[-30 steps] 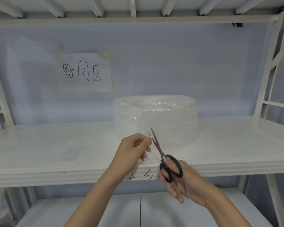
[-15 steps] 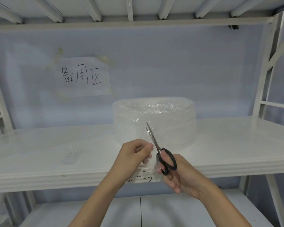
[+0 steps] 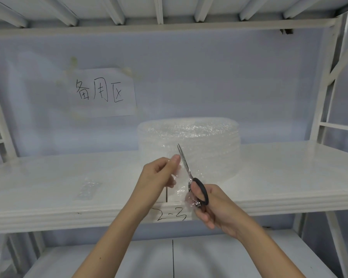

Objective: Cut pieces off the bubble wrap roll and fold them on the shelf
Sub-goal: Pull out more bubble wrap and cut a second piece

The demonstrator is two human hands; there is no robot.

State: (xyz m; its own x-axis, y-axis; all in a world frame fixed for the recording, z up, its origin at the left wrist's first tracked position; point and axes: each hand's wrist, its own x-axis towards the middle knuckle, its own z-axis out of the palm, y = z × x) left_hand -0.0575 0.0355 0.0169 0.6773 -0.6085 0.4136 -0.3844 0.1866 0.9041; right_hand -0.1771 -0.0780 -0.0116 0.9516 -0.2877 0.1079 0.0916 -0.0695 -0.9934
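A clear bubble wrap roll [image 3: 199,141] stands on end in the middle of the white shelf [image 3: 279,177]. A loose sheet of it hangs forward over the shelf's front edge. My left hand [image 3: 159,177] pinches the top left edge of that sheet between thumb and fingers. My right hand [image 3: 213,209] grips black-handled scissors [image 3: 186,169], blades nearly closed and pointing up and away, running along the sheet just right of my left thumb. A small folded piece of bubble wrap [image 3: 88,189] lies flat on the shelf to the left.
A paper sign [image 3: 102,93] with handwritten characters is taped to the back wall. "2-3" is written on the shelf's front lip [image 3: 171,215]. White uprights frame both sides; a lower shelf [image 3: 189,257] lies beneath my arms, and another shelf's ribs run overhead.
The scissors have moved up and away through the sheet, blades closing. My right hand followed them towards the roll. My left hand has lifted slightly, still pinching the sheet.
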